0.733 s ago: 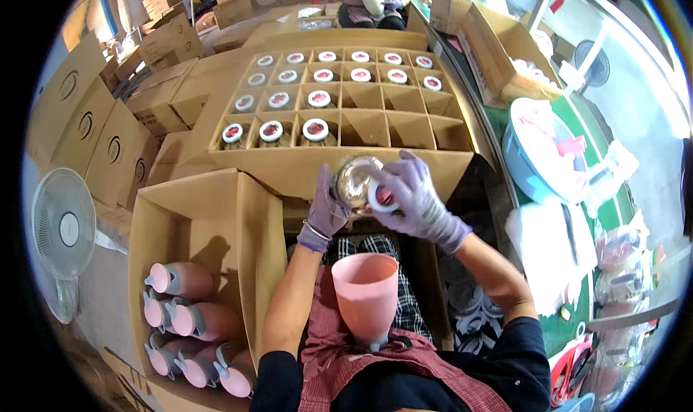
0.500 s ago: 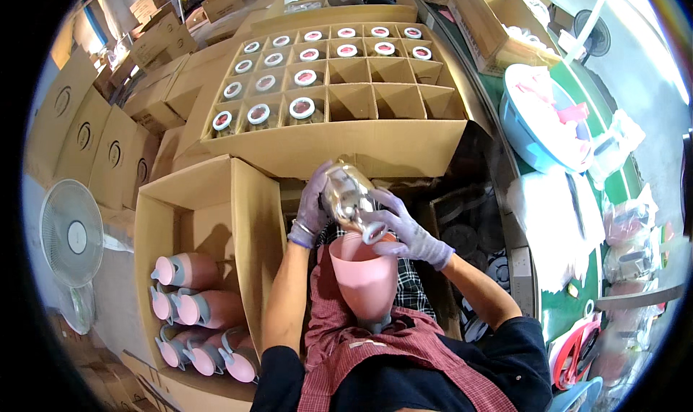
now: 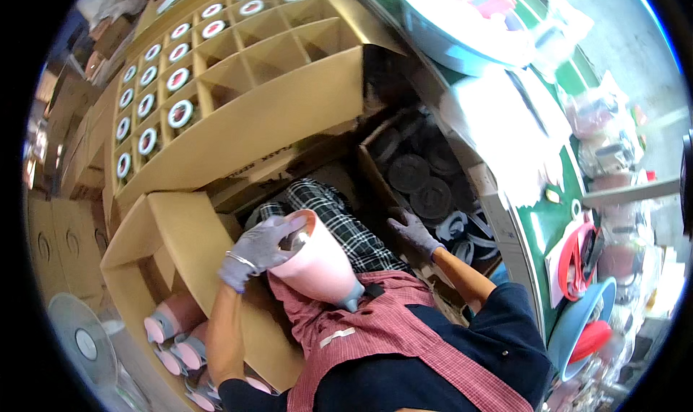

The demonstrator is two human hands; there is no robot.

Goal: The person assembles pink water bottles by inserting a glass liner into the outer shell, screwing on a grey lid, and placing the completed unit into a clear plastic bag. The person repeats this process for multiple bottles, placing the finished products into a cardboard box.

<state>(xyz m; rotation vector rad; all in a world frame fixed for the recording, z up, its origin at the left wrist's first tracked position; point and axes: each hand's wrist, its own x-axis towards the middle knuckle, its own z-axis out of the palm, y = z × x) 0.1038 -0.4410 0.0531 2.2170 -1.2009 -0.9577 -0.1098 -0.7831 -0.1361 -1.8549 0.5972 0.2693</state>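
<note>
You have one pink vessel [image 3: 312,271] just below the centre of the frame, tilted on your lap [image 3: 336,228], its wide mouth toward the upper left and its grey end piece [image 3: 351,296] against your apron [image 3: 390,314]. I judge it to be light, stiff plastic, and smooth, so a little slippery. The one shiny inner piece [image 3: 294,239] in its mouth looks like glass and is probably fragile; please do not press it hard. It is best to hold the vessel around its outer wall, below the rim.

Your left hand [image 3: 258,249] bends over the rim, fingers at the mouth; whether it grips, I cannot tell. Your right hand [image 3: 413,233] is rather wide, with nothing seen in it, beside the parts box [image 3: 377,175].

In the open carton [image 3: 202,253] at the lower left, at least five pink jugs [image 3: 180,312] show, some partly hidden. The parts box, right of centre, holds at least two dark discs [image 3: 431,197] and several grey rings [image 3: 452,226], too crowded for exact counting. By the green surface [image 3: 533,242] at the right, two blue basins [image 3: 449,51] show. Farthest, at the upper left, the divided carton [image 3: 296,109] shows eighteen white-rimmed lids [image 3: 180,113].
</note>
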